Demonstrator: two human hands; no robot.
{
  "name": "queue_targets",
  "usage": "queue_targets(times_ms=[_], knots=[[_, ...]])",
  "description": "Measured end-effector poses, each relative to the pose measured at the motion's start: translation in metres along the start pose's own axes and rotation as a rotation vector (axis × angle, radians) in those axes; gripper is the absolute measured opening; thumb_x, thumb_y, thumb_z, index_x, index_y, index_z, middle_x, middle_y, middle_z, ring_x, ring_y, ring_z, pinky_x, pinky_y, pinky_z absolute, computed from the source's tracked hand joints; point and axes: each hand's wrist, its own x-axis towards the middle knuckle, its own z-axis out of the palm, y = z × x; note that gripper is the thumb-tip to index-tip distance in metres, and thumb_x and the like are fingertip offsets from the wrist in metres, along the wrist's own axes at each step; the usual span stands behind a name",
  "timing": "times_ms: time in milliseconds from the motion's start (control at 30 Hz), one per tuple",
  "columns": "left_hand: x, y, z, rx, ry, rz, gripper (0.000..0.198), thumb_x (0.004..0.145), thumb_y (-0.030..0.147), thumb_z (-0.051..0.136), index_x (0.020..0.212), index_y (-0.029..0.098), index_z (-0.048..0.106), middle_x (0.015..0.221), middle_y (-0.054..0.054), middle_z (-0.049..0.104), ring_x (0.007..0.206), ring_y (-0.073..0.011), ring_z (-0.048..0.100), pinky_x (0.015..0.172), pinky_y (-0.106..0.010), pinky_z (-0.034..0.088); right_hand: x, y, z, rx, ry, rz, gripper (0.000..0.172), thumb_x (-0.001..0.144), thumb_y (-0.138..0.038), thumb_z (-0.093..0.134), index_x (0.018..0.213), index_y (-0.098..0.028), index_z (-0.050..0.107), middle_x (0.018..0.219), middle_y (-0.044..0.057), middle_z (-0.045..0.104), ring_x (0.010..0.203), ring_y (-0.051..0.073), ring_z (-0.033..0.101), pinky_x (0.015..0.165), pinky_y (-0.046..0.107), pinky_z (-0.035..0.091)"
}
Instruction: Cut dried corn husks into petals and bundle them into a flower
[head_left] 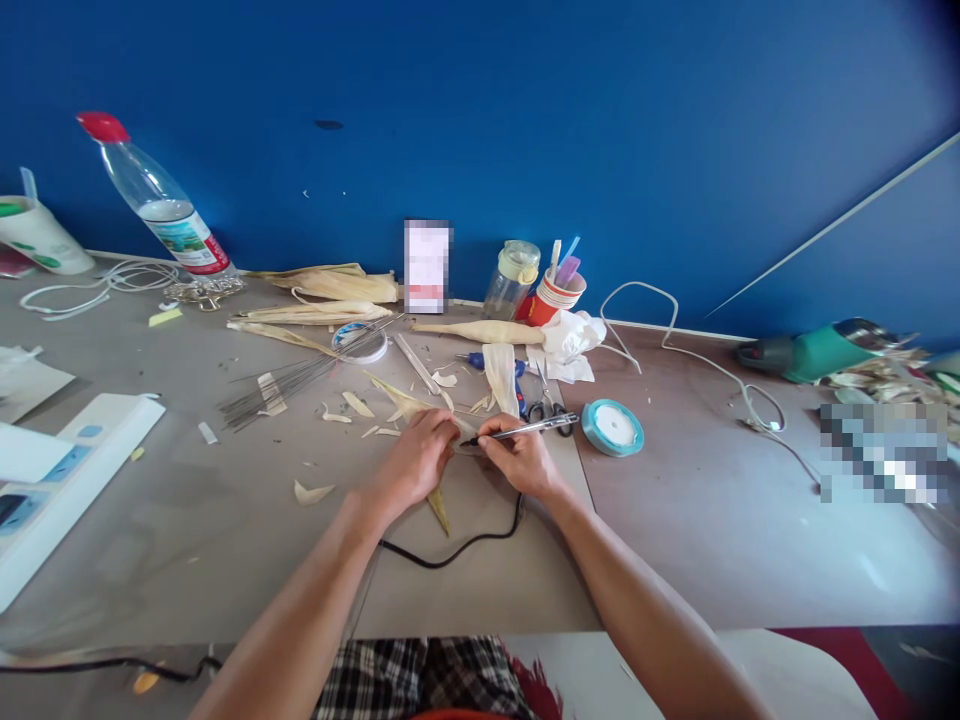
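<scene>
Two bare hands are working close together above the grey table [262, 530]. The right hand [525, 460] has its fingers closed on a silver pen [534, 425], and the dark tip of this pen points toward the fingers of the left hand [426, 458]. These left fingers are bent and narrow, lying over a dry corn husk [439, 512]. The husk is under the left hand, and its pointed ends come out on the far side and on the near side of the fingers. Because the hand covers the contact, I cannot tell if these fingers pinch the husk or only press it.

Just beyond the right fingers lie scissors [541, 405] and a pale strip [499, 375], which hangs over a blue tool [474, 360]. To the right of the same fingers, near them, is a light blue ribbon roll [613, 428]. Farther from the left fingers, to their left, many thin wires [281, 388] lie partly across a tape roll [363, 345]. On the near side of both hands, a black cord [442, 564] makes a curve on the table.
</scene>
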Motion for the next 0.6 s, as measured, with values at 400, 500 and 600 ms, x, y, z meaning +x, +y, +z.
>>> queue_targets(times_ms=[400,500,600], knots=[[-0.0007,-0.0029,0.0029,-0.016,0.016,0.008,0.019,0.080,0.007,0.047,0.091,0.018,0.058,0.110,-0.009,0.055,0.106,-0.0227,0.049,0.093,-0.040,0.044,0.0006,-0.0008,0.0010,0.010,-0.012,0.002,0.010,0.075,-0.026,0.052,0.074,-0.018,0.057,0.067,0.000,0.055,0.060,0.012,0.048,0.056,0.024,0.039],[-0.0006,-0.0036,0.0037,-0.020,0.022,0.009,0.019,0.080,0.007,0.048,0.091,0.018,0.058,0.110,-0.009,0.055,0.106,-0.0224,0.050,0.093,-0.040,0.044,0.0006,0.0006,0.0007,0.005,-0.016,-0.005,0.010,0.075,-0.026,0.052,0.074,-0.018,0.058,0.067,0.000,0.054,0.060,0.012,0.049,0.057,0.024,0.039],[-0.0008,-0.0046,0.0044,-0.020,0.023,0.014,0.020,0.080,0.007,0.048,0.093,0.018,0.057,0.111,-0.009,0.054,0.106,-0.0223,0.049,0.093,-0.040,0.044,0.0011,0.0018,0.0014,-0.003,-0.020,-0.004,0.010,0.075,-0.026,0.052,0.074,-0.018,0.058,0.067,0.000,0.054,0.061,0.012,0.049,0.058,0.024,0.040]])
